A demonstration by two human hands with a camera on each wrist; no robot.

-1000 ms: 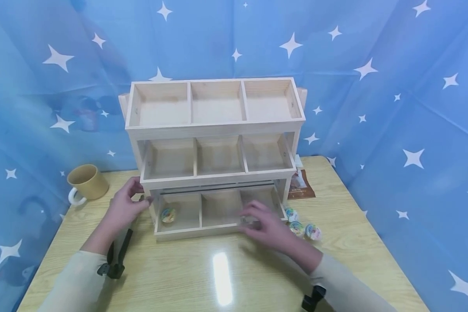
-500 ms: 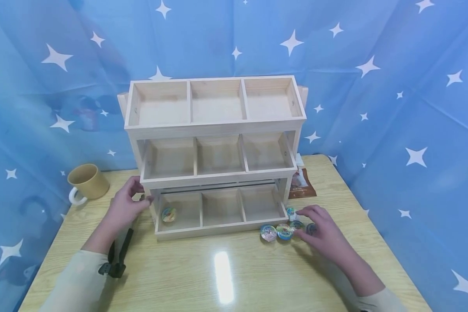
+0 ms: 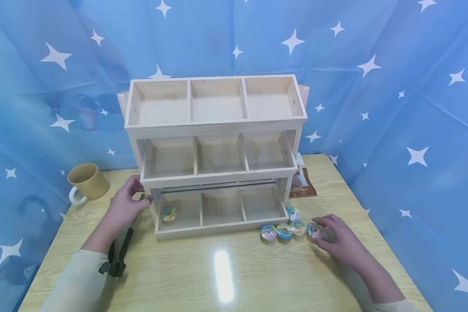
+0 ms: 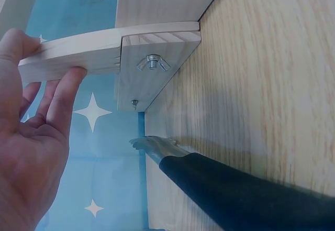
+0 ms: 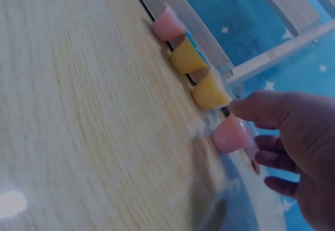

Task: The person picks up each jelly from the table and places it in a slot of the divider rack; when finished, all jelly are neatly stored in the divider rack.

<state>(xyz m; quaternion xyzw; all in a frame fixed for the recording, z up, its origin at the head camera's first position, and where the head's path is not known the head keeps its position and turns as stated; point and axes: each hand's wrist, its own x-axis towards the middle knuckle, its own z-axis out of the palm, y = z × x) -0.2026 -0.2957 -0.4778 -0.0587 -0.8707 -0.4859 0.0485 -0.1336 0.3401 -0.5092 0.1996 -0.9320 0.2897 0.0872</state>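
My left hand (image 3: 126, 203) holds the left side of a three-tier wooden rack (image 3: 214, 177). In the left wrist view, thumb and fingers grip one of its wooden slats (image 4: 78, 53) from opposite sides. At the right, my right hand (image 3: 341, 242) has thumb and fingers around a pink jelly cup (image 5: 230, 134), which stands on the table. Beside it, a row of jelly cups runs left along the rack's front: two yellow-bodied ones (image 5: 209, 90) and another pink one (image 5: 168, 25). One more jelly cup (image 3: 292, 213) sits by the rack's right corner, and another (image 3: 168, 214) lies in the bottom-left compartment.
A tan mug (image 3: 87, 181) with a white handle stands at the back left. Behind the rack's right side lies a brown packet (image 3: 301, 184). A black-handled tool (image 4: 209, 178) lies near my left wrist. A blue star-patterned curtain (image 3: 374, 108) surrounds the table (image 3: 171, 277).
My right hand has moved right from the rack's bottom-right compartment, past the row, to the rightmost jelly cup. Two jelly cups it covered earlier now show. My left hand stays in place.
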